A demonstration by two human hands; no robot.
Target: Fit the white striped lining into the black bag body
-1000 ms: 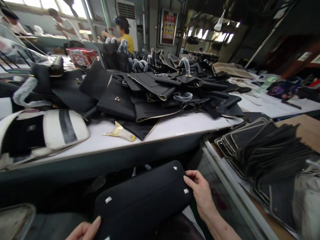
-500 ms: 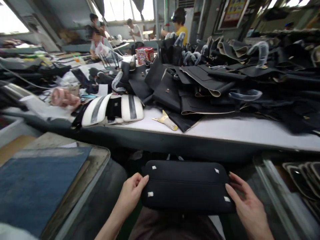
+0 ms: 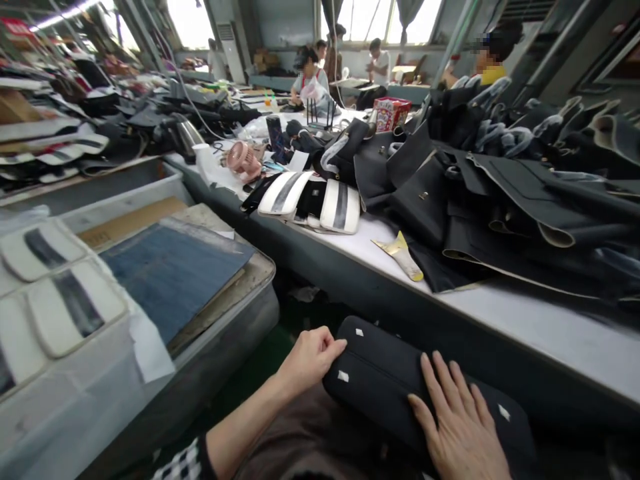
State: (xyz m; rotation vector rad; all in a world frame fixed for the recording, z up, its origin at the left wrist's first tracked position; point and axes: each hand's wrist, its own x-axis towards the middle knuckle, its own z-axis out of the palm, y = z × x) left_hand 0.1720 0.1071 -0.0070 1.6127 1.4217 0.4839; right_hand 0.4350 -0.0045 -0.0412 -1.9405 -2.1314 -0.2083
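A black bag base panel (image 3: 385, 373) with small white tabs lies across my lap, below the table edge. My left hand (image 3: 311, 357) is closed on its left end, fingers curled over the rim. My right hand (image 3: 460, 427) lies flat on top of the panel, fingers stretched out and together. Above, on the white table (image 3: 525, 320), sits a big pile of black leather bag parts (image 3: 500, 180).
A blue sheet (image 3: 173, 270) lies on a metal trolley at my left, with white-and-grey padded pieces (image 3: 75, 307) beside it. On the table are striped white pieces (image 3: 320, 200), a gold scrap (image 3: 403, 253) and a pink fan (image 3: 243, 160). Other people work at the back.
My view has swung to the left. The panel now lies tilted across my lap. My right hand moved from the panel's right end onto its top, laid flat.
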